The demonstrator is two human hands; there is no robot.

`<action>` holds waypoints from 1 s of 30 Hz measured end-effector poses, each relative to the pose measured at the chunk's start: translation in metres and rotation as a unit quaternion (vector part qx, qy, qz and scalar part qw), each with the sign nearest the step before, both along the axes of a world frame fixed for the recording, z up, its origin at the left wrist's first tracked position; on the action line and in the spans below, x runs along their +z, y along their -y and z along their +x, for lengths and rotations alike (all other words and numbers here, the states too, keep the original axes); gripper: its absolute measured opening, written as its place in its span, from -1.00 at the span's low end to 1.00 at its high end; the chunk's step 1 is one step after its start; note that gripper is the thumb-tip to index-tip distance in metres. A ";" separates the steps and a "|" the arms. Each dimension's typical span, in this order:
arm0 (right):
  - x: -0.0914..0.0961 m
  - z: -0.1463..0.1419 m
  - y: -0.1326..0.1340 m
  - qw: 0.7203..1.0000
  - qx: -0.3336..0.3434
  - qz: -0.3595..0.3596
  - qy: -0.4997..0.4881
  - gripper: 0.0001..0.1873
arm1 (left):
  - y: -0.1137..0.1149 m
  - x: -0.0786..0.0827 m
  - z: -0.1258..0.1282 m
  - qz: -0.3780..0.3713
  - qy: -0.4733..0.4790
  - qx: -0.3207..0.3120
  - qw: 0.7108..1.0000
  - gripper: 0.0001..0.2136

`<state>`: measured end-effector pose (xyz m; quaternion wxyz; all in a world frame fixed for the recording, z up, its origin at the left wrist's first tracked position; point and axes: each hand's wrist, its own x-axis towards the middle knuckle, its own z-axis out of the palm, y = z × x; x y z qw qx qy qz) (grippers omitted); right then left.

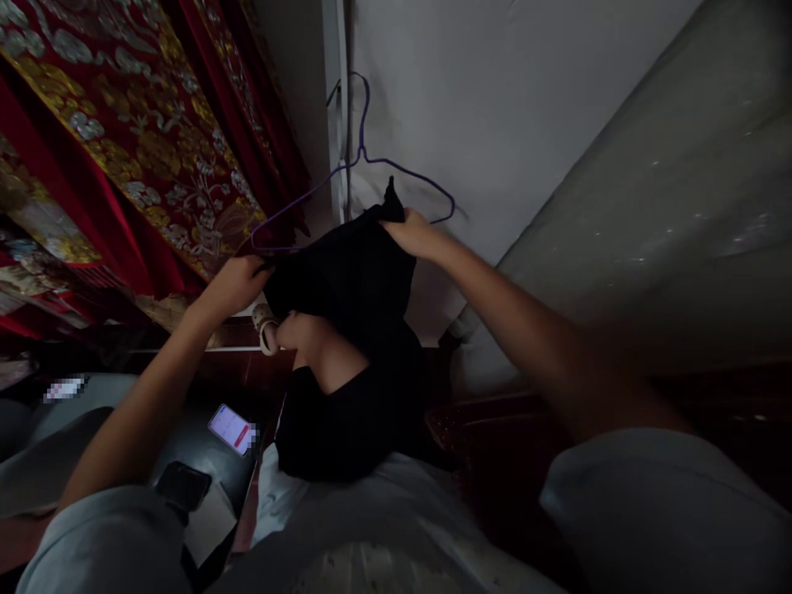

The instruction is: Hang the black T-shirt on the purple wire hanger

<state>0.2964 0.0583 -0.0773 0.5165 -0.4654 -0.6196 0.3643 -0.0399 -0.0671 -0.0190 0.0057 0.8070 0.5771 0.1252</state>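
A dark garment (352,276), black all over, stretches between my two hands above my lap. My left hand (241,282) pinches its left upper corner. Higher up on the other side, my right hand (416,234) grips the right edge, and a small pointed bit of cloth sticks up beside the fingers. Just behind the cloth a thin purple clothes hanger (409,168) hangs by its hook near a pale upright post. Part of the hanger's lower bar is hidden by the garment. Whether the cloth touches the hanger, I cannot tell.
Red cloth with gold and silver patterns (154,148) hangs at the left. A lit phone (233,429) lies on a dark surface near a black object (184,485). A beige clog (266,328) shows below my left hand. Greyish plastic sheeting (649,231) covers the right side.
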 end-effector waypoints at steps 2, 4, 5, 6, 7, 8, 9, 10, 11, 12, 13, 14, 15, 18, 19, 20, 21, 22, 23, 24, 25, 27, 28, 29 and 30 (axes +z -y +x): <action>0.008 0.013 0.006 0.998 0.022 -0.017 0.055 -0.74 | -0.005 0.007 -0.002 -0.029 0.007 0.009 1.000 -0.66; 0.016 0.025 0.012 0.994 0.028 -0.035 0.098 -0.76 | -0.008 0.013 -0.001 -0.030 0.012 -0.016 0.999 -0.68; 0.019 0.029 0.015 0.993 0.026 -0.036 0.110 -0.76 | -0.008 0.016 0.001 -0.014 0.015 -0.042 0.999 -0.71; 0.022 0.033 0.018 0.992 0.024 -0.032 0.118 -0.75 | -0.007 0.019 0.004 0.009 0.017 -0.070 0.997 -0.74; 0.025 0.035 0.020 0.992 0.022 -0.025 0.123 -0.74 | -0.004 0.022 0.007 0.034 0.018 -0.095 0.995 -0.76; 0.027 0.036 0.022 0.992 0.022 -0.014 0.126 -0.74 | -0.001 0.024 0.009 0.057 0.016 -0.112 0.992 -0.77; 0.028 0.037 0.024 0.991 0.022 -0.003 0.128 -0.73 | 0.003 0.027 0.012 0.076 0.011 -0.122 0.990 -0.78; 0.030 0.037 0.026 0.991 0.023 0.006 0.132 -0.73 | 0.007 0.030 0.013 0.091 0.003 -0.125 0.988 -0.78; 0.031 0.036 0.028 0.990 0.023 0.010 0.139 -0.73 | 0.011 0.033 0.012 0.100 -0.008 -0.127 0.987 -0.78; 0.032 0.036 0.029 0.988 0.024 0.012 0.149 -0.74 | 0.015 0.037 0.010 0.105 -0.020 -0.130 0.986 -0.79; 0.033 0.036 0.031 0.986 0.023 0.011 0.163 -0.73 | 0.019 0.040 0.007 0.108 -0.031 -0.134 0.985 -0.80; 0.035 0.037 0.033 0.984 0.022 0.011 0.178 -0.71 | 0.022 0.043 0.003 0.109 -0.038 -0.141 0.983 -0.79; 0.037 0.038 0.036 0.981 0.019 0.011 0.191 -0.67 | 0.026 0.047 -0.001 0.108 -0.042 -0.152 0.981 -0.77; 0.045 0.038 0.047 0.983 0.015 0.011 0.181 -0.60 | 0.035 0.058 -0.005 0.111 -0.033 -0.183 0.976 -0.66; 0.049 0.036 0.053 0.986 0.021 0.008 0.164 -0.61 | 0.037 0.063 -0.002 0.120 -0.020 -0.184 0.975 -0.62; 0.053 0.032 0.060 0.989 0.034 0.002 0.147 -0.63 | 0.038 0.067 0.003 0.132 -0.002 -0.182 0.974 -0.57; 0.057 0.027 0.068 0.990 0.052 -0.004 0.134 -0.66 | 0.037 0.071 0.009 0.144 0.020 -0.178 0.973 -0.53; 0.061 0.020 0.077 0.990 0.071 -0.010 0.125 -0.67 | 0.034 0.074 0.016 0.156 0.043 -0.173 0.971 -0.49; 0.064 0.012 0.085 0.989 0.087 -0.014 0.115 -0.68 | 0.028 0.077 0.023 0.164 0.065 -0.168 0.970 -0.46; 0.066 0.005 0.093 0.990 0.099 -0.015 0.102 -0.68 | 0.020 0.078 0.030 0.170 0.085 -0.161 0.968 -0.44; 0.068 -0.002 0.100 0.990 0.107 -0.015 0.086 -0.68 | 0.009 0.078 0.035 0.175 0.106 -0.150 0.967 -0.44; 0.069 -0.012 0.109 0.991 0.118 -0.007 0.069 -0.69 | -0.018 0.075 0.043 0.197 0.169 -0.116 0.959 -0.48; 0.067 -0.015 0.111 0.990 0.122 0.001 0.073 -0.70 | -0.032 0.071 0.047 0.212 0.207 -0.099 0.950 -0.54; 0.066 -0.017 0.112 0.989 0.122 0.011 0.083 -0.71 | -0.045 0.068 0.050 0.223 0.240 -0.085 0.941 -0.62; 0.063 -0.018 0.111 0.988 0.117 0.022 0.097 -0.72 | -0.057 0.064 0.055 0.227 0.261 -0.076 0.935 -0.69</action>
